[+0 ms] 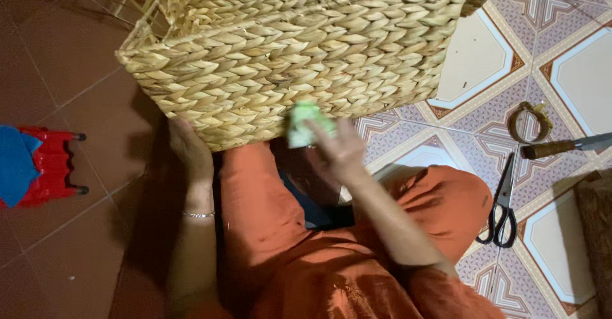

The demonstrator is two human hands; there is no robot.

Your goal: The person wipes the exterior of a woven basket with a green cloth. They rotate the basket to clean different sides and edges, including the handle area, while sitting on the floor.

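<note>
The basket [299,58], a large box shape woven of pale straw-coloured plaits, was tilted on the person's lap in orange cloth, its side wall facing the camera and loose strands sticking out at its far left corner. The left hand [190,148] sat under the basket's lower left corner, fingers curled against the weave and propping it up. The right hand [341,150], just below the basket's bottom edge, was closed on a small green cloth [305,123] that touched the weave. By the look of it, the step in hand was wiping or rubbing the basket's wall, and the next move would call for a steady prop from the left hand while the cloth pressed along the plaits. Left of the basket stood a red stool [51,166]. Right of the basket, on the patterned floor tiles, lay a knife [564,145], scissors [503,207] and a small coil of cord [529,120].
</note>
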